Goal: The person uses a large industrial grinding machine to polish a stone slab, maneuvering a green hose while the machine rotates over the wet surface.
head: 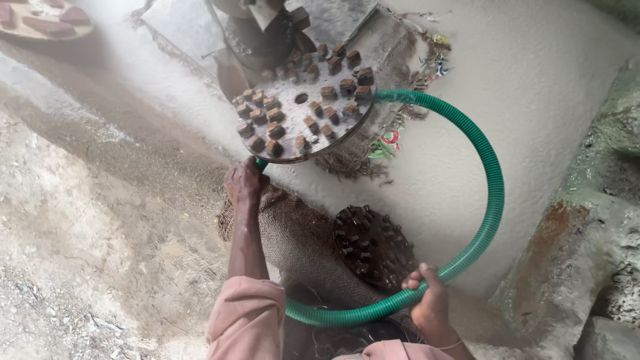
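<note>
Green ribbed hose (490, 200), looping from 12 round to 6 o'clock beside the disc (303, 107): we judge it light, springy, grippy on its ridges, our left hand (243, 183) and right hand (430, 300) each closed around it.

The green hose (490, 200) I hold is ribbed, glossy plastic; the disc (303, 110) is dusty metal; the sack (300, 233) is rough jute.

Burlap sack (293, 233) under a dark studded disc (373, 245) — rusty rocks (567, 253) right.
</note>
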